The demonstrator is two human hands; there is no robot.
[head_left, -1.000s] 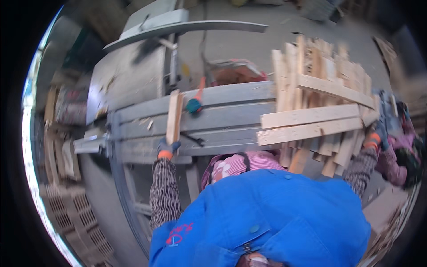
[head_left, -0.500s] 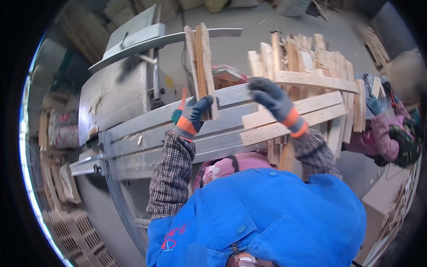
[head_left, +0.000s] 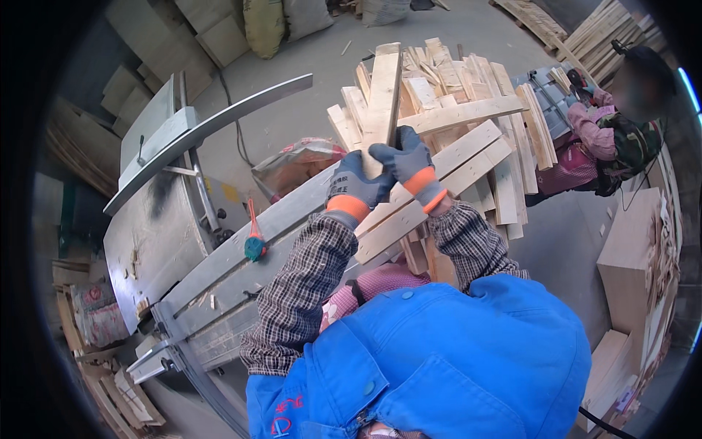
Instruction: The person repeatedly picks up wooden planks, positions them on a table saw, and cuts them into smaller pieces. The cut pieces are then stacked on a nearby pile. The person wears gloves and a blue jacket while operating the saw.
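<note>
Both my hands, in grey and dark-blue gloves with orange cuffs, are closed round the lower end of a small bundle of wooden slats (head_left: 382, 91), held tilted up with a broad face showing. My left hand (head_left: 357, 184) grips the bundle's left side. Close beside it, my right hand (head_left: 408, 162) wraps the right side; some fingertips are hidden. Just under and right of my hands lie two pale slats (head_left: 468, 162) side by side. Another slat (head_left: 468, 115) crosses the big pile of loose wooden pieces (head_left: 431, 69) beyond.
To the left stands a saw table (head_left: 153, 241) with a long metal fence (head_left: 219, 135). On the grey metal rails (head_left: 285, 219) lies a teal and orange tool (head_left: 254, 245). A co-worker (head_left: 596, 139) is at the right. Plywood sheets (head_left: 632, 256) stand at lower right.
My left hand has brought the slats rightward and turned them broad face up. My right hand has come in from the pile and closed on them too. The view has shifted.
</note>
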